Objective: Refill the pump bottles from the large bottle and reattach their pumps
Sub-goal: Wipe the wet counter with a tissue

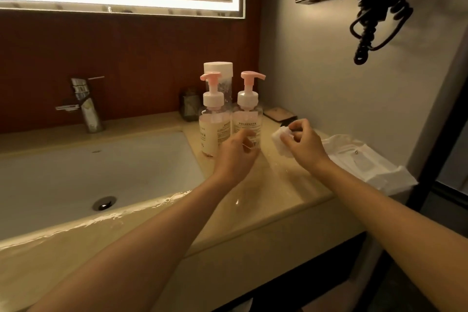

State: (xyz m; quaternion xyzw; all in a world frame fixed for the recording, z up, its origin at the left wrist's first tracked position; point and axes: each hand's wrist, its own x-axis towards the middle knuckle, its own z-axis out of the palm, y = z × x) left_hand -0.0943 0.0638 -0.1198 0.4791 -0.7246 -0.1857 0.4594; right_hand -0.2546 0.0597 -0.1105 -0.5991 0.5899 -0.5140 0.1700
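Two clear pump bottles stand side by side on the beige counter [273, 192], each with a pink and white pump fitted. The left pump bottle [214, 132] holds cream liquid to about two thirds; how full the right pump bottle [247, 121] is I cannot tell. Behind them rises the large bottle [219, 76], clear with a white cap. My left hand [234, 157] hovers in front of the right pump bottle, fingers loosely spread, holding nothing. My right hand [305, 144] pinches a crumpled white tissue [281, 140] just right of the bottles.
A white sink basin [76, 175] with a chrome tap [87, 106] lies to the left. A small dark jar [190, 106] and a brown soap dish [279, 114] sit behind the bottles. White folded cloth [359, 159] lies at the counter's right end. A hair dryer cord [379, 12] hangs on the wall.
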